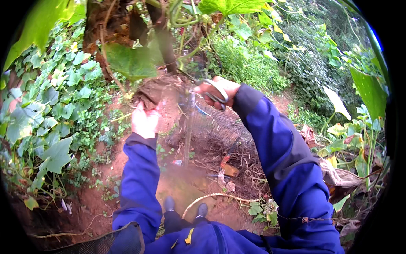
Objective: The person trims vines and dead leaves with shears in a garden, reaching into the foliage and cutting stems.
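Note:
Raised in front of me, my left hand (pixel 146 119) grips the lower edge of a crumpled brown, dried leaf or cloth-like piece (pixel 155 90); which of the two I cannot tell. To its right, my right hand (pixel 222 90) holds scissors (pixel 219 92) by their looped handles, the blades pointing up and left towards the top of the brown piece. Whether the blades are apart is too blurred to tell. A large green leaf (pixel 130 60) hangs just above the brown piece, beside a dark stem or post (pixel 163 41). Vine stems run close above the scissors.
Leafy vines (pixel 57 95) cover the slope at left. Wire netting (pixel 219 127) and dry twigs (pixel 250 168) lie beyond the post (pixel 189 133). A pale curved vine or rope (pixel 215 195) runs by my shoes. A thin wire (pixel 304 219) crosses near my right sleeve.

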{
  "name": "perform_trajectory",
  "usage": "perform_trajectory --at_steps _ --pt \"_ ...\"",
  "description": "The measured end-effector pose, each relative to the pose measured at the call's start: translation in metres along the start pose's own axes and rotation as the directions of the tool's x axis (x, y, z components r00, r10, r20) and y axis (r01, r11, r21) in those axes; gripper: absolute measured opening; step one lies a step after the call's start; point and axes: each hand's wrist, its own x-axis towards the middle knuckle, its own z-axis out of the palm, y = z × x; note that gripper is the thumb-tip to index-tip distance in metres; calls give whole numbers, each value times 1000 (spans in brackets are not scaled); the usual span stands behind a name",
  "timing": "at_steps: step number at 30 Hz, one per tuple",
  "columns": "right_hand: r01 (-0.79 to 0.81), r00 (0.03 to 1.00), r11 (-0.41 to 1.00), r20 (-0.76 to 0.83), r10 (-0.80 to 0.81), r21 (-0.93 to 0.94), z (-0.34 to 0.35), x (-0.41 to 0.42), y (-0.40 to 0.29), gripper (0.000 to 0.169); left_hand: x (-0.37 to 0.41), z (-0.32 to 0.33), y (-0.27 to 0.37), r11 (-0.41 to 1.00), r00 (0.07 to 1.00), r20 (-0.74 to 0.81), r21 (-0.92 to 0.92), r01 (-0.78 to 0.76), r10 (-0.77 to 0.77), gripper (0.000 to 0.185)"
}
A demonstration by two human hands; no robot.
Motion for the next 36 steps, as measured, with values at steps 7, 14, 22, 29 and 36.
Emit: perform_trajectory --at_steps 7,14,22,29,36 --pt "149 985 986 -78 -154 -70 1 9 18 47 5 -3 -1 1000 997 74 13 -2 1 33" --pt "-22 997 971 77 4 239 11 20 -5 38 -8 7 3 999 998 -63 31 -25 27 35" --pt "138 982 988 -140 -127 68 21 19 18 24 21 -10 -6 994 997 -63 110 -26 33 34" --pt "195 978 981 77 -193 -22 43 -16 30 30 47 -149 79 741 978 -40 659 -129 206 33" --pt "118 990 974 98 -101 -191 122 -60 203 30 -68 -314 34 882 807 -548 465 76 219 22"
